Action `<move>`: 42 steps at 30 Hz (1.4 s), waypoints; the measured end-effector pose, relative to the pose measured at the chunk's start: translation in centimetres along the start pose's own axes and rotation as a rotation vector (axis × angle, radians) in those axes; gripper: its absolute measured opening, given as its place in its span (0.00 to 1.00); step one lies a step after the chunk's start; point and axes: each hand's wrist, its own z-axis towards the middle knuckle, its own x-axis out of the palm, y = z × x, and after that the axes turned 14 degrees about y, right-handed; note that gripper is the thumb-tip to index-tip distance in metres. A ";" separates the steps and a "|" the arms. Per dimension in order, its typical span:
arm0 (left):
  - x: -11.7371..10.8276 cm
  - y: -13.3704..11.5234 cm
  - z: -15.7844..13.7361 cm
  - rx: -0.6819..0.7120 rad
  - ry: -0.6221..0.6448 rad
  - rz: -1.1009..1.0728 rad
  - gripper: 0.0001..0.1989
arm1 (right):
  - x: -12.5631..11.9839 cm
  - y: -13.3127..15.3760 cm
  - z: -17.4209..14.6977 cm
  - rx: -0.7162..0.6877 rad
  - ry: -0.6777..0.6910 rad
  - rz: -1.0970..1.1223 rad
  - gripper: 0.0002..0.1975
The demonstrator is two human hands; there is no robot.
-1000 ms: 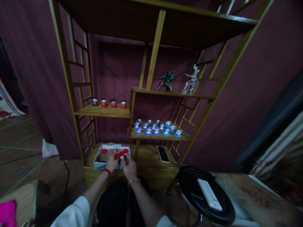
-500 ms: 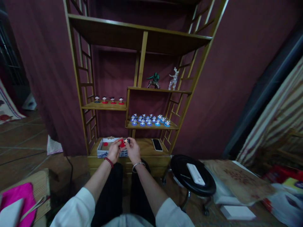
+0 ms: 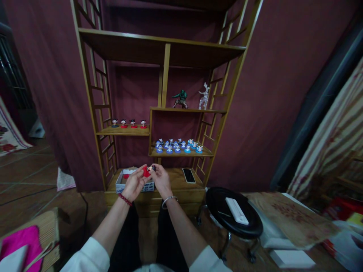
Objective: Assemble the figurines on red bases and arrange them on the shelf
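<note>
Between my two hands is a small figurine with black hair and a red round base. My left hand grips it by the red base, while the fingers of my right hand pinch it near the head. Just behind and below my hands, a shallow white-and-blue box sits on the lowest shelf, with a red piece inside it. My hands and wrists hide part of the box.
Several similar figurines line the left shelf; several blue-based ones fill the lower right compartment. A green figure and a clear figure stand above. A phone lies right of the box. A black stool holds a white strip.
The view has tilted up slightly, so the shelf sits a little lower in the picture. My hands keep hold of the figurine in nearly the same pose.
</note>
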 end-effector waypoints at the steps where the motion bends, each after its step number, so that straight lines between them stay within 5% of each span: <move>1: -0.2 0.1 0.1 0.004 0.010 0.001 0.16 | 0.0 0.0 0.0 0.001 0.016 0.028 0.13; 10: -2.0 0.7 0.2 -0.031 0.002 -0.031 0.11 | 0.3 -0.3 0.3 0.077 0.072 0.244 0.14; 23: -3.7 1.2 1.1 -0.007 -0.051 -0.079 0.08 | 0.6 -0.1 0.9 0.214 0.137 0.261 0.14; 42: -3.2 0.9 2.6 -0.052 -0.138 -0.255 0.10 | 0.3 -0.8 2.1 0.204 0.148 0.218 0.12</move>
